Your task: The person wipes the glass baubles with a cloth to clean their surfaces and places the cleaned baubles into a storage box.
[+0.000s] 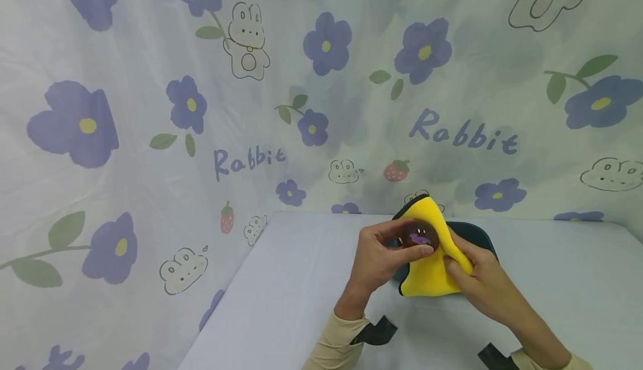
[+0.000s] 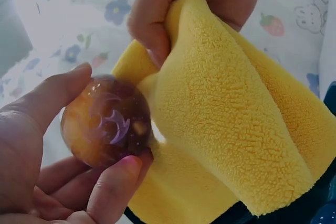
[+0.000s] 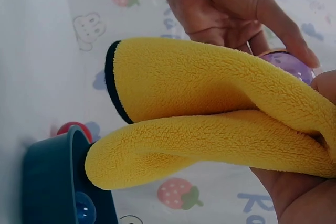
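The left hand (image 1: 380, 258) pinched the translucent ball (image 1: 419, 235) between thumb and fingertips just above the table (image 1: 301, 280), while the right hand (image 1: 484, 280), immediately to the ball's right, gripped the folded yellow cloth (image 1: 432, 264) touching that side

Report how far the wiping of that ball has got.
Done: nothing can be confirmed as finished. In hand: the left hand holds a translucent purple-amber ball between thumb and fingers, and the right hand presses a folded yellow cloth against its side. Left: the dark teal container below holds at least one blue ball; whether that one has been wiped cannot be told.
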The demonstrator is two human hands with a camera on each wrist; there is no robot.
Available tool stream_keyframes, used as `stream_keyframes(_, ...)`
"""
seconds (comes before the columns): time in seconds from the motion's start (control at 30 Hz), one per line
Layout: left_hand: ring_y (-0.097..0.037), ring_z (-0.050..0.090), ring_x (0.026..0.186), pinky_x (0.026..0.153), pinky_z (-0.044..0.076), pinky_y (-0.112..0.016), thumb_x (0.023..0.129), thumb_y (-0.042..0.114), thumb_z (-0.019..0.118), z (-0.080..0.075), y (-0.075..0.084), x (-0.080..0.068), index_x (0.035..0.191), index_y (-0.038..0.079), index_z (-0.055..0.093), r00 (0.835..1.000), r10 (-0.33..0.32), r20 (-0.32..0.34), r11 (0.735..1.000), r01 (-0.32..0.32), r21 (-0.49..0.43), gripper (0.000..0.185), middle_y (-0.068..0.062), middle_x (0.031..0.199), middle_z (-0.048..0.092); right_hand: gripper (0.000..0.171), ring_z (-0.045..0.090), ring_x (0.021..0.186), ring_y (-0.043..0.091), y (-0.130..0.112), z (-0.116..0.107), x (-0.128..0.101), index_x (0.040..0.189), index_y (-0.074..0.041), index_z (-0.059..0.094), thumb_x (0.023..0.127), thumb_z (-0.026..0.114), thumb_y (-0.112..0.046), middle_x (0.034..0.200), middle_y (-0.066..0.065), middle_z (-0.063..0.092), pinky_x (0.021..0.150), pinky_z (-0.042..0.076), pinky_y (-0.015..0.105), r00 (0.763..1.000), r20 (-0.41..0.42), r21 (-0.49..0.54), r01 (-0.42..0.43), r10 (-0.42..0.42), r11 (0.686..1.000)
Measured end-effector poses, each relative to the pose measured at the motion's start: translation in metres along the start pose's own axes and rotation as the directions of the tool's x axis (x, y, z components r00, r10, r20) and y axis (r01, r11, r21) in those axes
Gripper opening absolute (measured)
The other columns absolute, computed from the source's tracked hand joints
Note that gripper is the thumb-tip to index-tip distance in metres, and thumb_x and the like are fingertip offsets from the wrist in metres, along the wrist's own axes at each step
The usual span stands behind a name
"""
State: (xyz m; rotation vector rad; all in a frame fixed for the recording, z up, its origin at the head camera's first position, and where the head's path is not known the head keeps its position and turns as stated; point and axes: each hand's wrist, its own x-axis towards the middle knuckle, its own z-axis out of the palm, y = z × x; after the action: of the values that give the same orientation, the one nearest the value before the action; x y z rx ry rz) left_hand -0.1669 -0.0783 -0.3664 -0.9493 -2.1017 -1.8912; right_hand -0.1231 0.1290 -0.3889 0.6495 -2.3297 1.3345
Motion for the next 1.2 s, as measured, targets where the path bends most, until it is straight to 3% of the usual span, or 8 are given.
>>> stream_keyframes(0.23, -0.009, 0.072, 0.104, 0.089, 0.063, -0.030, 0.087, 0.026, 0.085, 0.001, -0.001, 0.000, 0.125, 0.017, 0.075, 0.998, -0.013, -0.064, 1.000, 0.013, -0.010, 0.040, -0.008, 0.118, 0.078, 0.056, 0.059, 0.068, 0.005, -0.004, 0.000, 0.001, 0.151, 0.011, 0.041, 0.099, 0.058, 0.002, 0.100, 0.013, 0.069, 0.065, 0.059, 0.018, 1.000, 0.008, 0.005, -0.007, 0.007, 1.000)
stream_keyframes(0.57, -0.007, 0.068, 0.101, 0.085, 0.062, -0.025, 0.085, 0.037, 0.087, -0.001, -0.007, 0.003, 0.128, 0.014, 0.072, 0.992, -0.029, -0.122, 0.997, 0.038, 0.070, 0.051, -0.005, 0.118, 0.076, 0.058, 0.058, 0.067, 0.004, -0.010, -0.001, 0.001, 0.150, 0.009, 0.045, 0.095, 0.061, 0.004, 0.101, 0.014, 0.071, 0.059, 0.058, 0.020, 1.000, -0.025, -0.027, 0.003, -0.004, 1.000)
stream_keyframes(0.83, -0.004, 0.063, 0.083, 0.077, 0.063, -0.026, 0.084, 0.028, 0.088, -0.002, -0.009, 0.003, 0.125, 0.013, 0.074, 0.995, -0.033, -0.090, 0.994, 0.042, 0.103, 0.046, -0.006, 0.104, 0.075, 0.058, 0.056, 0.065, 0.004, -0.013, -0.003, 0.000, 0.149, 0.006, 0.049, 0.092, 0.062, 0.007, 0.112, 0.023, 0.073, 0.055, 0.054, 0.019, 0.998, -0.069, -0.056, 0.008, -0.012, 0.998)
stream_keyframes(1.07, -0.005, 0.067, 0.085, 0.081, 0.064, -0.027, 0.083, 0.022, 0.088, 0.000, -0.008, 0.002, 0.125, 0.014, 0.075, 0.995, -0.070, -0.068, 0.989, 0.078, 0.128, 0.044, -0.003, 0.108, 0.077, 0.060, 0.057, 0.068, 0.004, -0.013, -0.003, 0.000, 0.149, 0.001, 0.052, 0.090, 0.062, 0.011, 0.125, 0.029, 0.070, 0.058, 0.056, 0.017, 0.994, -0.100, -0.057, 0.036, -0.041, 0.998)
stream_keyframes(1.2, -0.004, 0.067, 0.083, 0.078, 0.064, -0.026, 0.081, 0.023, 0.089, 0.003, -0.008, 0.003, 0.119, 0.015, 0.077, 0.997, -0.062, -0.038, 0.985, 0.067, 0.161, 0.040, -0.001, 0.099, 0.076, 0.064, 0.055, 0.068, 0.002, -0.013, -0.002, -0.001, 0.149, -0.003, 0.053, 0.088, 0.062, 0.014, 0.125, 0.027, 0.070, 0.059, 0.054, 0.015, 0.989, -0.117, -0.081, 0.086, -0.095, 0.993)
